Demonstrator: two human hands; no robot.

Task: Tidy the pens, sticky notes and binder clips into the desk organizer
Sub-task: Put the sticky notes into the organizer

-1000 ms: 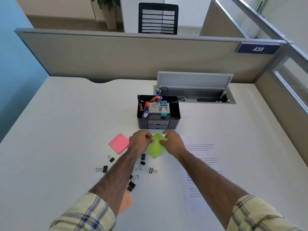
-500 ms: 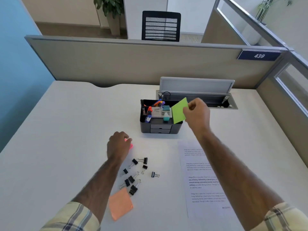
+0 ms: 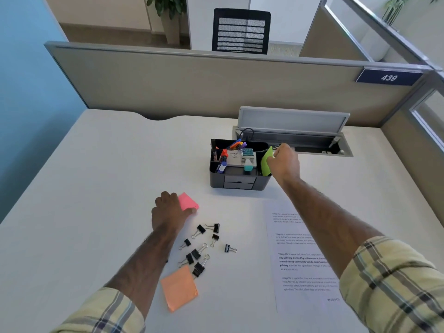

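A black desk organizer (image 3: pixel 237 182) stands mid-desk with several pens (image 3: pixel 236 144) and small boxes in its compartments. My right hand (image 3: pixel 284 162) holds a green sticky note pad (image 3: pixel 266 162) upright, its lower part inside the organizer's right compartment. My left hand (image 3: pixel 168 211) rests on a pink sticky note pad (image 3: pixel 189 201) that lies flat on the desk, fingers curled over its left edge. Several black binder clips (image 3: pixel 200 248) lie scattered in front of it. An orange sticky note pad (image 3: pixel 179 288) sits near the front.
A printed sheet of paper (image 3: pixel 302 258) lies on the right under my right forearm. Behind the organizer an open cable tray (image 3: pixel 295 140) is set into the desk. Beige partition panels bound the desk at the back and right.
My right hand has lowered the green pad from above the organizer's front into its right compartment. My left hand has settled on the pink pad.
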